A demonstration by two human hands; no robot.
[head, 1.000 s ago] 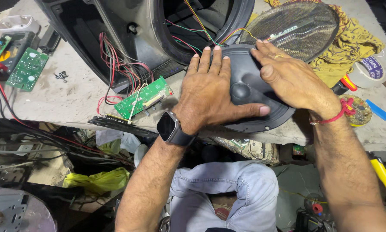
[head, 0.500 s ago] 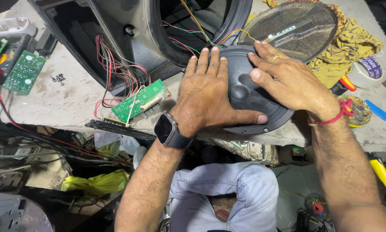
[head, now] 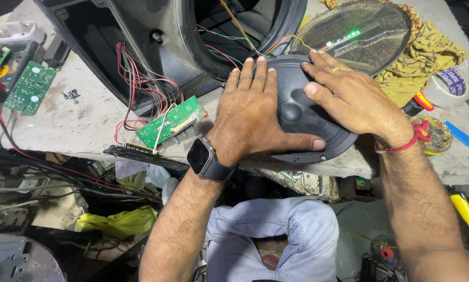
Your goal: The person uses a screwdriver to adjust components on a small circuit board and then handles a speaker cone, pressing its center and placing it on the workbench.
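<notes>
Both hands lie flat on the round black speaker cone [head: 302,117], which rests at the near edge of the grey concrete desk [head: 88,122] just in front of the open black speaker cabinet [head: 156,42]. The left hand [head: 253,112] presses open-palmed with its thumb along the cone's rim, and the right hand [head: 349,102] spreads its fingers across the far side, neither grip closed. They seem to be steadying or testing the cone; its coloured wires [head: 234,36] into the cabinet want gentle handling.

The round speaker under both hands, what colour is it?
Black, with a domed black centre; the speaker shows plainly in the head view, under the left hand and right hand.
</notes>
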